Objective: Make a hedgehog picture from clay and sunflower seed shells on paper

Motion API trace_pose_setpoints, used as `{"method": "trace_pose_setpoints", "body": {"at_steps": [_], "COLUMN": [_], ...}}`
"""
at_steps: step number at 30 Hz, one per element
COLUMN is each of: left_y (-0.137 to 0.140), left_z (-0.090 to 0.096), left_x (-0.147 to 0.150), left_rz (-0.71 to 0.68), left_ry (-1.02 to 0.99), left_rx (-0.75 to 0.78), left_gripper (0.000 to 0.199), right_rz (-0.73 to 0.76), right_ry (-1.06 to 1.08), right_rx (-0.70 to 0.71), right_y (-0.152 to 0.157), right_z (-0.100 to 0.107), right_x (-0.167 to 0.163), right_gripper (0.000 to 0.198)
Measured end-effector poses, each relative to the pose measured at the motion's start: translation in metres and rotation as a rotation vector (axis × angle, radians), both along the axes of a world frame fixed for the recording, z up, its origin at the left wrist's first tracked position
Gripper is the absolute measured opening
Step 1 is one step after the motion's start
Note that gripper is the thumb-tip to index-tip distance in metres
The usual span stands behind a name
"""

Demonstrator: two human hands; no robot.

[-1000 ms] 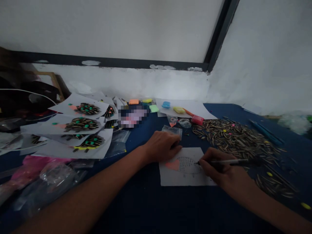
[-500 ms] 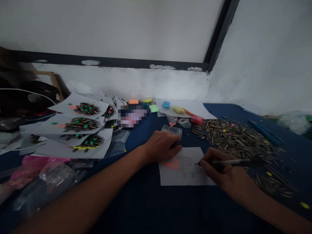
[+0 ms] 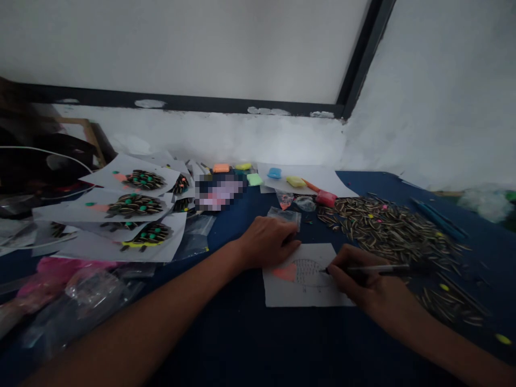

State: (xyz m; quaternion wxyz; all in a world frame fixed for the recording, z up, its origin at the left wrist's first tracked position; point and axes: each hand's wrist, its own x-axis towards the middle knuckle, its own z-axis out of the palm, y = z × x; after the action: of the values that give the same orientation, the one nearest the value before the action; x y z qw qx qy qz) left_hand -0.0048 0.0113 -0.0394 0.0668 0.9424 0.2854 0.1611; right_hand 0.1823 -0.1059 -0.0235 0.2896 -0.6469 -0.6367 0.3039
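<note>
My right hand (image 3: 363, 279) pinches a slim pen (image 3: 374, 268), its tip touching the small white sheet of paper (image 3: 282, 295). On that sheet is a drawn rounded animal outline (image 3: 308, 274) with rows of short dark marks, little legs and a flat orange pointed piece (image 3: 284, 272) at its left end. My left hand (image 3: 274, 242) rests on the sheet's upper left edge, knuckles up, thumb apart from the bent fingers and nothing seen in it. A small clear plastic bag (image 3: 285, 216) lies just beyond that hand.
Striped sunflower seeds (image 3: 387, 228) spread in a pile at right, beside a blue pen-like tool (image 3: 439, 217). Seed-covered animal pictures (image 3: 137, 205) lie at left above crumpled plastic bags (image 3: 92, 295). Coloured clay packets (image 3: 295, 181) line the back near the wall.
My right hand and the pen have shifted very slightly left over the drawing, with more dark marks inside the outline. My left hand stays where it was.
</note>
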Motion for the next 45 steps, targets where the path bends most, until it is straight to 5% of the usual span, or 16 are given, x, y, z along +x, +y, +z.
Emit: {"method": "trace_pose_setpoints", "body": {"at_steps": [45], "left_y": [0.0007], "left_z": [-0.0009], "left_x": [-0.0007], "left_rz": [-0.005], "left_ry": [-0.026], "left_rx": [0.000], "left_gripper": [0.021], "right_rz": [-0.074], "right_ry": [-0.005], "right_rx": [0.054], "right_y": [0.0018], "right_z": [0.0047], "right_x": [-0.0018], "right_gripper": [0.025]}}
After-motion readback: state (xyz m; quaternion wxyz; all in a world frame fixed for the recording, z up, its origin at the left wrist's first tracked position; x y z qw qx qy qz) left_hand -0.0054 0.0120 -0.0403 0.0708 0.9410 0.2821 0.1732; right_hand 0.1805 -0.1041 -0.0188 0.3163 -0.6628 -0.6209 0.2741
